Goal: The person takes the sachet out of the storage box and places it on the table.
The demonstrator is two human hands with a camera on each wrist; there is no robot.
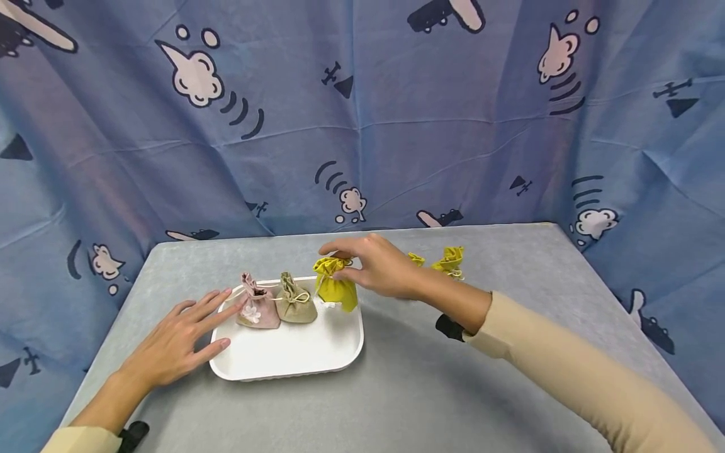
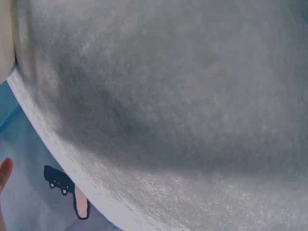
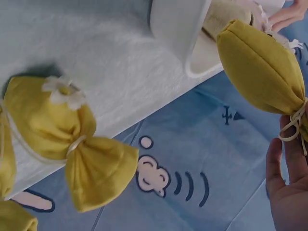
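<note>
Surface: grey surface carrying a white tray.
Room: blue patterned curtain hanging behind.
Right grip: right hand pinching the gathered neck of a yellow pouch standing at the tray's far right corner.
Left grip: left hand lying flat, fingers straight, touching the tray's left rim beside a pink pouch.
Also on tray: olive pouch, sitting between the pink and yellow ones.
Off tray: two more yellow pouches lying just beyond the right wrist.

- The white tray has bare floor in its lower half; three pouches line its upper edge.
- The left hand covers the tray's left rim.
- Two yellow pouches sit right of centre, behind the right hand.
- The grey table lies bare across the lower centre.
</note>
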